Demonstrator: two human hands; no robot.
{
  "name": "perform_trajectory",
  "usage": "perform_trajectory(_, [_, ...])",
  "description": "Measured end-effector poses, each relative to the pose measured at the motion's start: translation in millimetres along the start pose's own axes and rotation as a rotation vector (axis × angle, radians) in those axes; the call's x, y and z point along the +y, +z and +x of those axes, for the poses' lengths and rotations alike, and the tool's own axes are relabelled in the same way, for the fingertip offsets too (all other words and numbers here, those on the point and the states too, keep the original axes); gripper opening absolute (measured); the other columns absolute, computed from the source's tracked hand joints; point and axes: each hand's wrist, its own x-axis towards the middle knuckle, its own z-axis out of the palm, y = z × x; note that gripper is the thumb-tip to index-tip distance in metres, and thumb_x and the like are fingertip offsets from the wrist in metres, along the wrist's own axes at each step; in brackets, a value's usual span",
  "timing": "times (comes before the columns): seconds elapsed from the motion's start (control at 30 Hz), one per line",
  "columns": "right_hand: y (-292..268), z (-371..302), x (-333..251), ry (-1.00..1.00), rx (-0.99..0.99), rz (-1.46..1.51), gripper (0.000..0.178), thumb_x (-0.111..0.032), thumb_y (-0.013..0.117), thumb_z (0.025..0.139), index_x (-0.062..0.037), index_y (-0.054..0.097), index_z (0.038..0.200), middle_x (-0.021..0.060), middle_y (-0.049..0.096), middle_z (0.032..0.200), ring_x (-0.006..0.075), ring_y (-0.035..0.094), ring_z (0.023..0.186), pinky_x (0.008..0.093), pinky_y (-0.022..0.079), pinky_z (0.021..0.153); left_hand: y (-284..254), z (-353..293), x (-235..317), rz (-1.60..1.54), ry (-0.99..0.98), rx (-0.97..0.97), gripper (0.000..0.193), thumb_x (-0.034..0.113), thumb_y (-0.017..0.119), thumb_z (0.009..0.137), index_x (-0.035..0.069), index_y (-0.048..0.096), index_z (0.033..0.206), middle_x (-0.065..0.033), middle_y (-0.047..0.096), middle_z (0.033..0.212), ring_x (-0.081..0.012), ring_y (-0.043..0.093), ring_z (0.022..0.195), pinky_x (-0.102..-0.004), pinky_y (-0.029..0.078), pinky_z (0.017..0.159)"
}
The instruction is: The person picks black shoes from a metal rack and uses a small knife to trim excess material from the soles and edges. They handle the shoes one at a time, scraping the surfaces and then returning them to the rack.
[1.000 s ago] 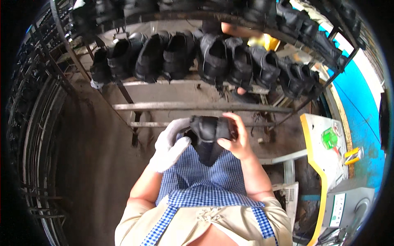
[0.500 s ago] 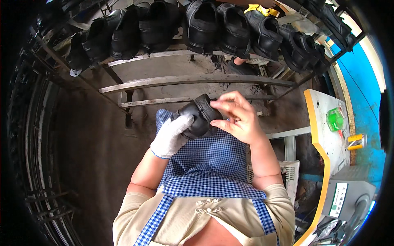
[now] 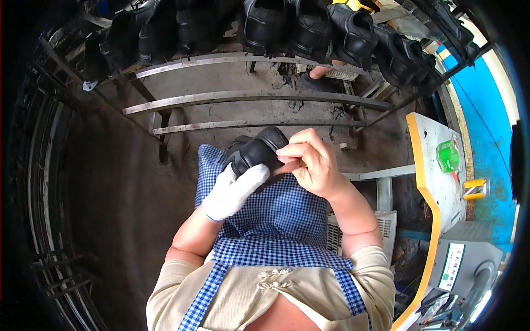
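Note:
My left hand (image 3: 234, 193), in a white glove, is closed around a black shoe (image 3: 255, 154) held above my lap. The shoe is tilted, with its padded edge toward my right hand. My bare right hand (image 3: 319, 165) is at that edge, its fingers bent and pinched together. A thin, brownish, blurred shape shows between the fingers and the shoe; I cannot make out what it is. My lap is covered by a blue-and-white checked apron (image 3: 259, 220).
Several black shoes (image 3: 265, 27) stand in a row on a metal rack (image 3: 221, 98) ahead. To the right is a yellow-edged table (image 3: 439, 182) with a green container (image 3: 448, 156), a striped can (image 3: 476, 188) and a grey machine (image 3: 466, 259). Another person's foot (image 3: 320, 77) shows beyond the rack.
The shoe has shifted slightly left and turned in my left hand. My right fingers have drawn together at its edge, where the brownish shape now shows. The view has shifted a little.

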Motion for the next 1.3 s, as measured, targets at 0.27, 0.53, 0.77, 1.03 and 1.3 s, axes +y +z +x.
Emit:
perform_trajectory(0.27, [-15, -20, -14, 0.352, 0.048, 0.050, 0.025, -0.005, 0.072, 0.086, -0.0041, 0.064, 0.109, 0.0066, 0.057, 0.090, 0.0169, 0.060, 0.069, 0.0293, 0.050, 0.058, 25, -26, 0, -1.161, -0.450, 0.155, 0.041, 0.031, 0.055, 0.100, 0.001, 0.056, 0.128, -0.0128, 0.067, 0.120, -0.0233, 0.067, 0.108, -0.0361, 0.055, 0.092])
perform_trajectory(0.53, [-10, -47, -65, 0.405, -0.057, -0.061, 0.045, -0.002, 0.067, 0.090, -0.0166, 0.064, 0.133, 0.0074, 0.055, 0.090, 0.0167, 0.061, 0.065, 0.0306, 0.052, 0.056, 35, -31, 0, -0.518, -0.165, 0.504, 0.038, 0.034, 0.060, 0.100, 0.008, 0.058, 0.128, -0.0050, 0.064, 0.113, -0.0136, 0.060, 0.103, -0.0288, 0.047, 0.087])
perform_trajectory(0.77, [0, -37, -81, 0.403, -0.067, -0.157, 0.049, -0.002, 0.067, 0.089, -0.0188, 0.062, 0.135, 0.0084, 0.056, 0.092, 0.0216, 0.064, 0.060, 0.0343, 0.055, 0.052, 42, -38, 2, -0.429, -0.174, 0.674, 0.028, 0.025, 0.060, 0.101, 0.009, 0.060, 0.124, -0.0028, 0.065, 0.108, -0.0105, 0.060, 0.093, -0.0258, 0.049, 0.077])
perform_trajectory(1.03, [17, -41, -84, 0.392, -0.073, -0.172, 0.057, -0.002, 0.067, 0.086, -0.0181, 0.057, 0.140, 0.0084, 0.055, 0.093, 0.0223, 0.064, 0.061, 0.0340, 0.056, 0.053, 36, -44, -10, -0.282, -0.150, 0.685, 0.026, 0.019, 0.059, 0.101, 0.007, 0.060, 0.124, -0.0028, 0.065, 0.110, -0.0109, 0.060, 0.094, -0.0273, 0.050, 0.079])
perform_trajectory(1.3, [27, -42, -85, 0.402, -0.070, -0.190, 0.061, 0.000, 0.068, 0.084, -0.0170, 0.056, 0.141, 0.0088, 0.054, 0.094, 0.0219, 0.065, 0.063, 0.0339, 0.056, 0.054, 32, -43, -22, -0.255, -0.027, 0.665, 0.029, 0.019, 0.058, 0.102, 0.007, 0.058, 0.128, -0.0027, 0.063, 0.114, -0.0118, 0.059, 0.100, -0.0277, 0.050, 0.084])
